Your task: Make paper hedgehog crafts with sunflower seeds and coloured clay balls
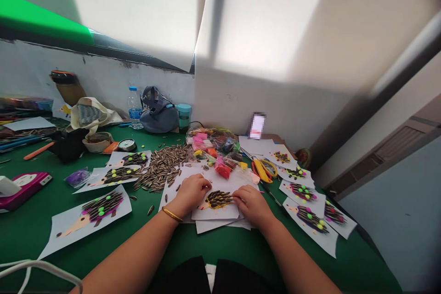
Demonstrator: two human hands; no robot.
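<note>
A small hedgehog picture (219, 199) lies on white paper (220, 213) in front of me, its yellow clay body covered with striped sunflower seeds. My left hand (193, 193), with a gold bangle at the wrist, rests on the paper at the picture's upper left. Its fingertips are pinched together, and what they hold, if anything, is too small to tell. At the right end of the seed-covered back, the closed fingertips of my right hand (253, 203) meet a seed. A heap of loose sunflower seeds (163, 165) lies beyond my left hand.
Bags of coloured clay (220, 154) lie behind the paper, beside yellow-handled scissors (263, 170) and a pen (273, 194). Other hedgehog pictures lie left (99, 209) and right (312, 220). A phone (257, 125) leans against the wall. A bottle (135, 110) and blue bag (158, 112) stand behind.
</note>
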